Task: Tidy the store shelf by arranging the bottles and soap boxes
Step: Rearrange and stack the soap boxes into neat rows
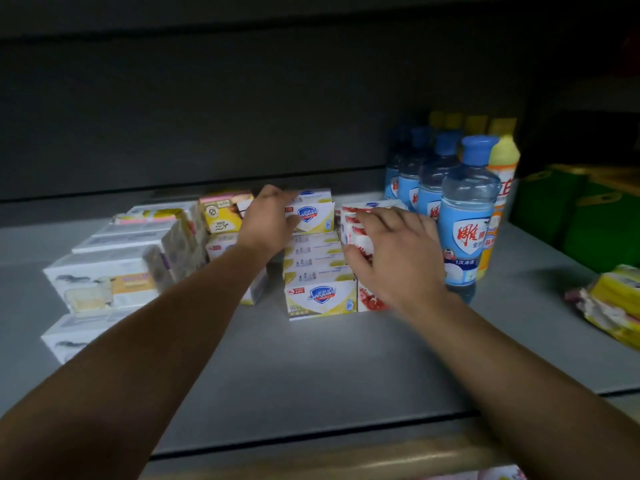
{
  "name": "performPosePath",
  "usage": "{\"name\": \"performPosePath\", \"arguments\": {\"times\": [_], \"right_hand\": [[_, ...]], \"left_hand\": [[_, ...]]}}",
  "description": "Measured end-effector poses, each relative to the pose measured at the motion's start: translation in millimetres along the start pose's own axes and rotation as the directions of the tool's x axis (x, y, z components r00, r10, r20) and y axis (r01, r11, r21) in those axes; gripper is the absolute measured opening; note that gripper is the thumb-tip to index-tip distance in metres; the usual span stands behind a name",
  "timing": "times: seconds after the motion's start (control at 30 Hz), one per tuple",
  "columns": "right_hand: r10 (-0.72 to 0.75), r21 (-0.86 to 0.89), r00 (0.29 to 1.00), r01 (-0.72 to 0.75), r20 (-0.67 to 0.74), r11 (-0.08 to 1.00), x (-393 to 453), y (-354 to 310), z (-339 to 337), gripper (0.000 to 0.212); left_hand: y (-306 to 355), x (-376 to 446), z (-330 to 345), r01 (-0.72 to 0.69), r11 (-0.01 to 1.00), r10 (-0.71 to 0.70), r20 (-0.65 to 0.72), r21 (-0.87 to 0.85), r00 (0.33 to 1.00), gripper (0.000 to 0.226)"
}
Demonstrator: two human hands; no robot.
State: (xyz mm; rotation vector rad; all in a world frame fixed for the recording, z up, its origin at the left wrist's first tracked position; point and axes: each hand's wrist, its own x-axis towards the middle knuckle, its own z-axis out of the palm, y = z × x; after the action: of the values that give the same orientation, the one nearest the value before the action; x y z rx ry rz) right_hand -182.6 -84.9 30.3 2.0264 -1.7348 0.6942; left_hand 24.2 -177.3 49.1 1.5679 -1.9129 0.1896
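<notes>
Both forearms are bare to the left hand (pixel 268 216) and right hand (pixel 394 251), sleeveless and unadorned.

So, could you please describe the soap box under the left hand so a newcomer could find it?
On the grey shelf, find the middle column of Safeguard boxes. The left hand grips the raised Safeguard box, the only one lifted above the row.

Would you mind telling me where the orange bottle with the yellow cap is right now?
In the head view it stands right of centre on the shelf, just behind and right of the front blue-capped bottle: the orange bottle.
</notes>
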Motion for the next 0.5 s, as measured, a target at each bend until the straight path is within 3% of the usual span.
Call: {"name": "performPosePath", "arguments": {"times": [0.2,0.5], "right_hand": [[0.013,0.033,0.999,-0.012,-0.042,0.999,-1.3,0.0,5.5,0.056],[0.023,0.046,0.999,-0.021,-0.036,0.999,-0.8,-2.8,0.6,0.06]], "left_hand": [[-9.2,31.0,25.7,0.037,0.988,-0.039,0.014,0.152,0.999,0.043],[-7.0,38.3,23.9,0.04,0.986,-0.05,0.057,0.165,0.997,0.042]]}}
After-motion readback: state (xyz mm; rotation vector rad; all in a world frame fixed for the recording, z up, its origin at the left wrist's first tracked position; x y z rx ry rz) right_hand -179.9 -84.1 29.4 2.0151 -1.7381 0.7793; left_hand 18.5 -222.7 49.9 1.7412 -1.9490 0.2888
